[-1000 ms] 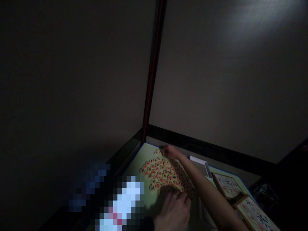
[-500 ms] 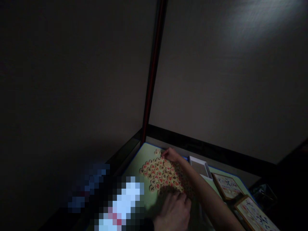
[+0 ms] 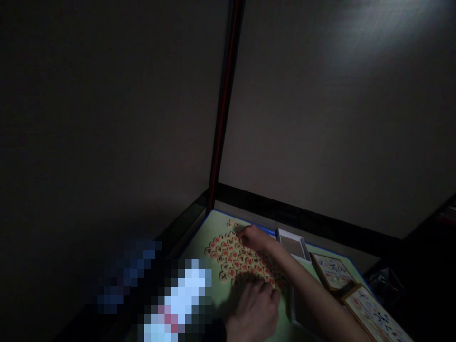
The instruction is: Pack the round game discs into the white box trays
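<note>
Round wooden Chinese chess pieces (image 3: pixel 230 253) with red and black characters lie close together in a broad patch on a pale green table (image 3: pixel 199 244). A few small ones (image 3: pixel 231 223) sit apart at the far end. My right hand (image 3: pixel 251 237), at the end of a bare forearm, is at the far edge of the patch, fingers curled down onto the pieces; what they hold is hidden. Nearer, my left hand (image 3: pixel 254 308) comes out of a dark sleeve, knuckles up and fingers bent over the near pieces. Its fingertips are mostly out of sight.
A shallow white box (image 3: pixel 309 256) stands at the table's far side, beyond my right forearm. Two framed, printed box lids or boards (image 3: pixel 333 270) lie to the right. A blurred-out bright patch (image 3: pixel 181 299) covers the lower left. Walls (image 3: pixel 320 118) meet behind the table.
My right hand has drawn slightly nearer, from the small far pieces onto the edge of the patch. My left hand stays about where it was. The view has shifted slightly.
</note>
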A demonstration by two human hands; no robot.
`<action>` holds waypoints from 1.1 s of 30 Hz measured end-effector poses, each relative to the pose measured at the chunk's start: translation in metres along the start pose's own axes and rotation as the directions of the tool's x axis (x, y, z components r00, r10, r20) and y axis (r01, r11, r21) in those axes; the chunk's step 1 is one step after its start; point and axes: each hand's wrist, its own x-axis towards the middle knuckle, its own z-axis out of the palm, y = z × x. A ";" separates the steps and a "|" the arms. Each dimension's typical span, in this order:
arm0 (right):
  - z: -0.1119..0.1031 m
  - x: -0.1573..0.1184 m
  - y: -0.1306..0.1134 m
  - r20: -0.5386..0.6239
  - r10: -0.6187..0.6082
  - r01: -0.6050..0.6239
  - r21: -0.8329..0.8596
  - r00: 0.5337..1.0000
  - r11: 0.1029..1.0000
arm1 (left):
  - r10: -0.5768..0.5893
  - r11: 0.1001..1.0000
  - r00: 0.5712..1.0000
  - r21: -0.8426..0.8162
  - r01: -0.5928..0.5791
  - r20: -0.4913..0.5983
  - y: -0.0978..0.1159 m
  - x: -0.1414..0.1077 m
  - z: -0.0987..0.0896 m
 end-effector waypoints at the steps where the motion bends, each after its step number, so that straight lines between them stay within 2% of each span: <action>1: -0.001 0.000 0.002 -0.004 0.007 -0.007 0.010 1.000 1.000 | 0.005 1.000 1.000 0.001 -0.005 -0.001 -0.001 0.000 0.000; 9: -0.019 0.002 0.040 -0.062 0.124 -0.112 0.166 0.990 0.980 | 0.035 0.999 0.999 0.004 -0.035 -0.006 -0.003 0.000 0.004; 14: -0.010 0.011 0.055 -0.151 0.208 -0.180 0.184 0.966 0.966 | 0.044 0.999 0.999 0.010 -0.044 -0.008 -0.003 0.001 0.007; 18: 0.000 0.017 0.058 -0.155 0.235 -0.210 0.161 0.960 0.964 | 0.040 0.999 0.999 0.021 -0.039 -0.026 -0.004 0.001 0.009; 26: 0.002 0.010 0.047 -0.141 0.227 -0.226 0.027 0.964 0.974 | 0.057 0.998 0.998 0.026 -0.056 -0.014 -0.003 0.002 0.009; 29: -0.003 0.004 0.032 -0.132 0.196 -0.204 -0.052 0.972 0.978 | 0.066 0.998 0.998 0.017 -0.065 -0.015 -0.004 0.002 0.010; 33: -0.007 -0.006 0.003 -0.067 0.104 -0.114 -0.173 0.992 0.978 | 0.058 0.998 0.998 0.012 -0.058 -0.009 -0.004 0.002 0.010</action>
